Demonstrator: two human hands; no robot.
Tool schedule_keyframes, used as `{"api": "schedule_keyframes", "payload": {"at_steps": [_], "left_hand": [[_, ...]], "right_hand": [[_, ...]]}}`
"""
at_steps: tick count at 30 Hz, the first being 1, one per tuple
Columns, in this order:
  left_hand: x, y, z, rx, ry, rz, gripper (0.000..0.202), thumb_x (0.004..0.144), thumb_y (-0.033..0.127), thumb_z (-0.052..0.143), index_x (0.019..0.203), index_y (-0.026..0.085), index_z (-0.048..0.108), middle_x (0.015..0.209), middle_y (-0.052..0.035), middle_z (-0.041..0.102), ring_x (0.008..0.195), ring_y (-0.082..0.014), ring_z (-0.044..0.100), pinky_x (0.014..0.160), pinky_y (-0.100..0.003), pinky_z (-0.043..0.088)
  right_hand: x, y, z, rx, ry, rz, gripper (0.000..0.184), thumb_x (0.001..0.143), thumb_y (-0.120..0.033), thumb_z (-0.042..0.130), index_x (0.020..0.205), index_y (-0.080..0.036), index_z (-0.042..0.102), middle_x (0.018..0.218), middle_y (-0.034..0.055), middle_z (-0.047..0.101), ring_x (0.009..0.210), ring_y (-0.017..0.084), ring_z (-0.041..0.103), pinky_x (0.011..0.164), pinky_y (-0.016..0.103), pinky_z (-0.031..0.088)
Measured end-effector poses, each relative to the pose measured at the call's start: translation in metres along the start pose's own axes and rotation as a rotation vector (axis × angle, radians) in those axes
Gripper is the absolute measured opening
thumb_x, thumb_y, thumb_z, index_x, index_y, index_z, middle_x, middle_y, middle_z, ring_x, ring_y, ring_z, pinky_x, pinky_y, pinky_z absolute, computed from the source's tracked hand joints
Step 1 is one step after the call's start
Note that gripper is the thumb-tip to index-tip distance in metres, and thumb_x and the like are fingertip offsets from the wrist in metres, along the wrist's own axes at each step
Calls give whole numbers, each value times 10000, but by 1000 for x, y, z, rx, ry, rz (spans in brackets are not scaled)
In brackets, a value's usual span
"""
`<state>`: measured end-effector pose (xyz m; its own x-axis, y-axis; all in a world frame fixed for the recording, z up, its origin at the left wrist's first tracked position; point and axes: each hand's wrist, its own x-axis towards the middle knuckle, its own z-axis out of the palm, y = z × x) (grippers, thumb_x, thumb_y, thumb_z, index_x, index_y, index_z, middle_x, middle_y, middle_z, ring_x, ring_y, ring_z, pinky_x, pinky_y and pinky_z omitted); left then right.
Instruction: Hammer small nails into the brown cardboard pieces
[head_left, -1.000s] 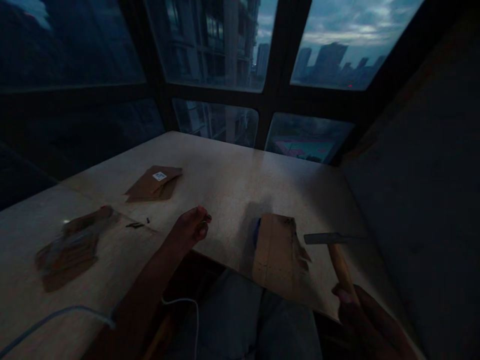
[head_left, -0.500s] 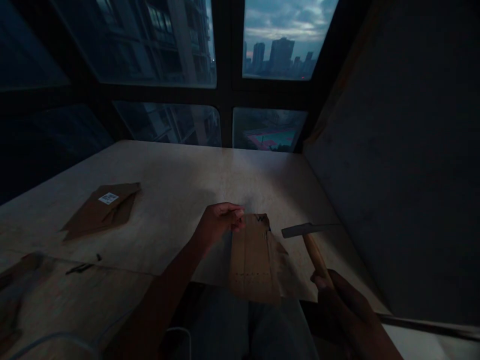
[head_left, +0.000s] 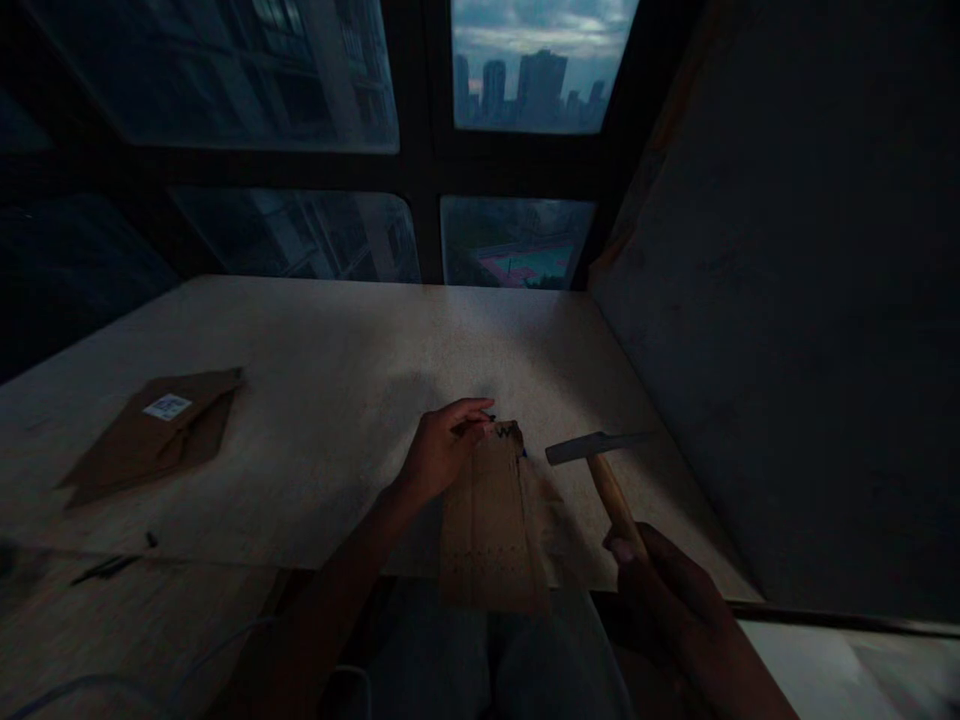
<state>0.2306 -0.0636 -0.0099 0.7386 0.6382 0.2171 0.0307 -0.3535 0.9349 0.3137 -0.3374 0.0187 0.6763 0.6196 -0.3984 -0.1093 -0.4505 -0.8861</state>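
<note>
A strip of brown cardboard (head_left: 491, 520) lies in front of me, overhanging the table's near edge. It has a row of small holes across its lower part and dark marks at its far end. My left hand (head_left: 444, 445) is closed in a pinch at that far end. A tiny dark tip shows by its fingertips, too small to name. My right hand (head_left: 667, 590) is wrapped round the wooden handle of a hammer (head_left: 616, 500). The hammer's metal head is raised to the right of the cardboard, apart from it.
Cardboard pieces (head_left: 161, 425) with a white label lie at the left of the pale table (head_left: 315, 350). Small dark items (head_left: 105, 570) are near the left front, and a cable (head_left: 112, 682) runs below. A dark wall (head_left: 787, 350) bounds the right side; windows stand behind.
The view has shifted, so the scene sits further left. My left fingers have moved closer onto the cardboard's far end, with a dark tip now showing. The hammer remains raised.
</note>
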Motion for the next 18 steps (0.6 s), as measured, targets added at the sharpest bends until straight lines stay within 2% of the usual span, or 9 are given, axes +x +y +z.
{"api": "schedule_keyframes", "payload": {"at_steps": [3,7,18], "left_hand": [[1,-2,3,15,9,11,267,834,187,688,1099,202,722,938,-41,794,881,-182,749,831,-310,597],[1,-8,6,12,6,9,292,828,176,701,1119,198,705,934,-35,798,893,-183,753,852,-318,598],[-6,-19,6,191,22,98,264,864,151,682,1121,207,700,973,-24,796,919,-170,750,886,-324,596]], "right_hand": [[1,2,0,-22,-11,25,485,875,-726,514,875,-241,512,560,-90,405,389,88,357,368,214,251],[3,1,0,-43,35,-30,463,868,-690,563,834,-228,542,612,-59,462,510,109,449,448,215,332],[5,-1,1,-73,47,-41,457,868,-672,575,848,-216,596,639,-30,494,546,130,457,461,231,347]]}}
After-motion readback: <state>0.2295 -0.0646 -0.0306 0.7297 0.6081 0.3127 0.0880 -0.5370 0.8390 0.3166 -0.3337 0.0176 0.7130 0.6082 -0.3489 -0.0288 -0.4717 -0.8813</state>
